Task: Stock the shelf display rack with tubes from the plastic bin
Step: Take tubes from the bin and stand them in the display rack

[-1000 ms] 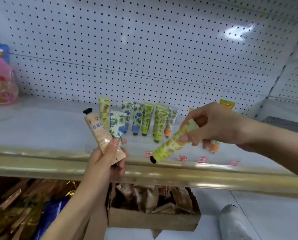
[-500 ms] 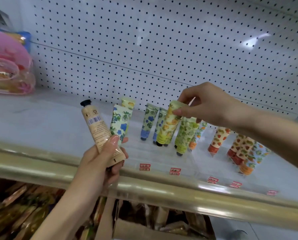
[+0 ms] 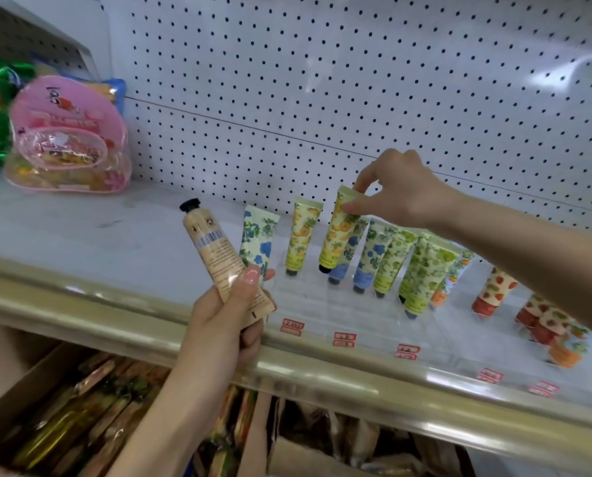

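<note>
The right hand is seen reaching in from the right, with thumb and fingers pinched on the flat upper end of a yellow fruit-print tube. This tube is stood cap down, slightly tilted, at the far left part of the clear rack on the shelf. A matching yellow tube is stood just to its left, apart from it. Blue-flowered tubes, green tubes and strawberry-print tubes are ranged to the right in the same rack, all cap down. The left hand is held near the shelf's front edge, its fingers closed around a beige tube with the black cap uppermost. A blue-flower tube is held behind it, its lower end hidden by the fingers. Red price labels are fixed along the rack's near edge. A pink bag is noted at the far left against the pegboard.
</note>
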Demonstrator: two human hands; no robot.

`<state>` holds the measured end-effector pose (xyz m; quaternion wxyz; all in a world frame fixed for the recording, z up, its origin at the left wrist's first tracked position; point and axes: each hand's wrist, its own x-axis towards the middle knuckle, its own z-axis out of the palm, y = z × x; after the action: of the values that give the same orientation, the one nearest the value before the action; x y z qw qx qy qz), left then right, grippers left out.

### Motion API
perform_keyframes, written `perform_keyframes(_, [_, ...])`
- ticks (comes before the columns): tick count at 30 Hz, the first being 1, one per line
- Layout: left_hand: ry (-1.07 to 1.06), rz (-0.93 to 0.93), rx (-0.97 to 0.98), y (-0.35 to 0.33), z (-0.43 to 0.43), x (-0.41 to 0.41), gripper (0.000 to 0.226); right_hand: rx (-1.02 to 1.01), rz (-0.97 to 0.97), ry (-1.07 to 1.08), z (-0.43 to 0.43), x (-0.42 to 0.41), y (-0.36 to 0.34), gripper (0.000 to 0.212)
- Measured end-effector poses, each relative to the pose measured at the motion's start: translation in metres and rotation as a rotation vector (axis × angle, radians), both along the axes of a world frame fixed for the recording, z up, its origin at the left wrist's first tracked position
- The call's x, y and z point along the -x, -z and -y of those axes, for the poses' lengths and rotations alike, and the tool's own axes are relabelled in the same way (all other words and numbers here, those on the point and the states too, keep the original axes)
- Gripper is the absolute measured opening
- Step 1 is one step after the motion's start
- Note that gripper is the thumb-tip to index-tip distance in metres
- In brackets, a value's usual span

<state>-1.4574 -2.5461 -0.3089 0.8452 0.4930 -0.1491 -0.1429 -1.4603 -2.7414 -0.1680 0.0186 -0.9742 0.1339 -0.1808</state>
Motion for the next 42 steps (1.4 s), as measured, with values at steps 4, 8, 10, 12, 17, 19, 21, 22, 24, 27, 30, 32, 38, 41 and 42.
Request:
perform_keyframes(4, [0.006,0.001,0.005,0.0,-0.003,-0.001,0.032,-0.004,-0.011,0.06,0.001,-0.007,0.006,0.028])
perform_keyframes(8, [0.014,-0.008,-0.02,0.001,-0.005,-0.002,0.035,-0.021,-0.034,0.076,0.002,-0.015,0.011,0.031])
perform_keyframes(10, [0.016,0.0,-0.038,0.003,-0.006,-0.002,0.034,-0.04,-0.044,0.071,0.001,-0.017,0.014,0.033])
perform_keyframes(12, [0.027,0.0,-0.045,0.004,-0.008,-0.003,0.03,-0.054,-0.039,0.068,0.001,-0.019,0.014,0.033])
perform_keyframes(17, [0.054,-0.006,-0.037,0.007,-0.009,-0.003,0.033,-0.057,-0.039,0.068,-0.001,-0.023,0.014,0.032])
perform_keyframes(19, [0.058,-0.006,-0.045,0.007,-0.009,-0.003,0.033,-0.049,-0.039,0.067,0.0,-0.025,0.015,0.032])
perform_keyframes(21, [0.059,-0.012,-0.055,0.007,-0.009,-0.002,0.036,-0.037,-0.049,0.074,0.0,-0.027,0.016,0.034])
perform_keyframes(22, [0.061,-0.015,-0.055,0.007,-0.009,-0.002,0.037,-0.032,-0.056,0.079,0.0,-0.028,0.017,0.034])
perform_keyframes(24, [0.066,-0.012,-0.071,0.006,-0.009,-0.001,0.04,-0.026,-0.069,0.089,0.0,-0.029,0.02,0.034])
perform_keyframes(27, [0.055,-0.011,-0.106,0.005,-0.009,-0.001,0.043,-0.037,-0.074,0.087,0.0,-0.029,0.023,0.029])
perform_keyframes(30, [0.054,-0.017,-0.103,0.005,-0.01,-0.002,0.044,-0.04,-0.07,0.087,0.001,-0.029,0.023,0.025])
perform_keyframes(32, [0.054,-0.017,-0.095,0.005,-0.01,-0.002,0.044,-0.032,-0.068,0.087,0.002,-0.03,0.024,0.025])
perform_keyframes(38, [0.061,-0.009,-0.078,0.004,-0.01,-0.002,0.044,-0.063,-0.066,0.006,0.007,-0.022,0.017,0.028])
perform_keyframes(41, [0.101,0.006,-0.071,0.004,-0.01,-0.002,0.047,-0.183,0.044,-0.105,0.005,-0.006,0.001,0.024])
perform_keyframes(42, [0.125,0.013,-0.069,0.004,-0.01,0.0,0.047,-0.272,0.07,-0.15,0.0,0.002,-0.003,0.021])
